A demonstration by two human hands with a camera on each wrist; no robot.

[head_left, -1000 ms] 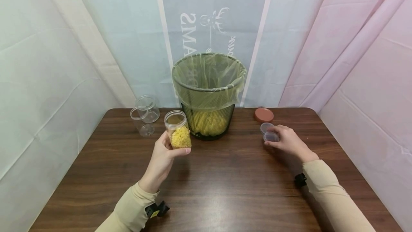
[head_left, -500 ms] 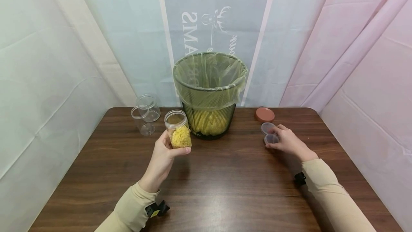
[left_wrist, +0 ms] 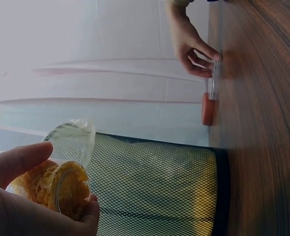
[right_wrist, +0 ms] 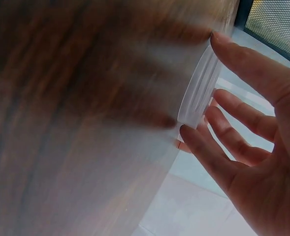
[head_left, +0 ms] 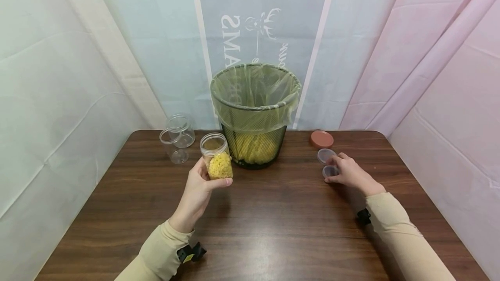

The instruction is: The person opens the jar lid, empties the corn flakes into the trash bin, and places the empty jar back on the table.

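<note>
My left hand (head_left: 199, 187) grips a clear plastic jar (head_left: 214, 145) without a lid, held upright above the table. Crumbly yellow pieces (head_left: 220, 166) fill its lower part; in the left wrist view the jar's base (left_wrist: 72, 191) shows between thumb and fingers. On the right side of the table, my right hand (head_left: 349, 173) pinches a clear round lid (head_left: 330, 171) by its edges. The right wrist view shows that lid (right_wrist: 200, 88) between the thumb and a fingertip, low over the wood. Just behind it lies another clear lid (head_left: 326, 155).
A black mesh bin (head_left: 255, 120) with a yellowish liner stands at the back middle, yellow stuff inside. Two clear open jars (head_left: 170, 144) (head_left: 183, 131) stand back left. A reddish-brown lid (head_left: 321, 139) lies back right. Fabric walls (head_left: 168, 34) enclose the wooden table (head_left: 265, 220).
My right hand has drawn the nearer clear lid slightly toward me, opening a gap from the other clear lid. The left hand and its jar stay practically still.
</note>
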